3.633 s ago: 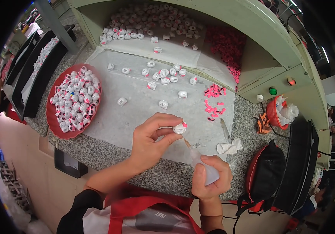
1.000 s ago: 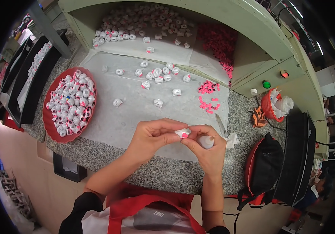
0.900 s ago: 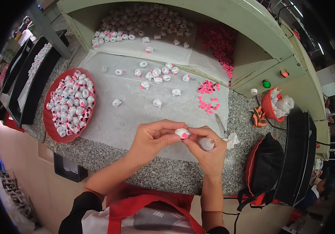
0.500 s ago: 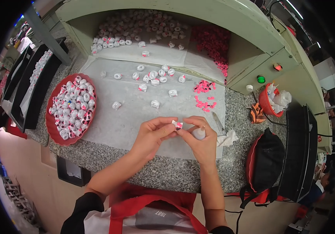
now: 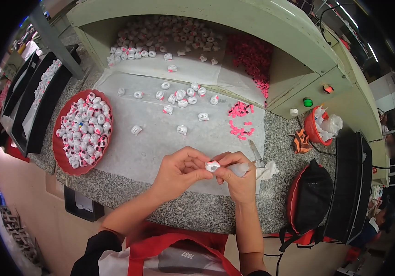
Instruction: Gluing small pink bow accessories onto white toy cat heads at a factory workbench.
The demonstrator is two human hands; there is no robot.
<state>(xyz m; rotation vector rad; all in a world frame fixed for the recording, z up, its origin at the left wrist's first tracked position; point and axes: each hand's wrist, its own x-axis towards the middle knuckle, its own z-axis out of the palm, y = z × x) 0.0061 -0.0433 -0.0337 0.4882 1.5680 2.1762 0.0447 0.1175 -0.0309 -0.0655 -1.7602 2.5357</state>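
Observation:
My left hand pinches a small white piece with a pink edge and a dark spot, hollow-looking like the other pieces. The fingertips of my right hand also close on this piece, so both hands hold it above the near part of the white sheet. Tucked in my right hand is a small translucent squeeze bottle, its tip pointing right. Beyond the hands, several similar white pieces lie on the sheet. Small pink pieces are scattered to the right of them.
A red scalloped basket full of white and pink pieces stands left. A pale green cabinet arches over more pieces at the back. Right of the sheet are tweezers, a crumpled tissue, a black bag and a red basket.
Both hands have come slightly nearer to me with the piece. It has been turned, so a white face with a dark spot now shows instead of the pink side.

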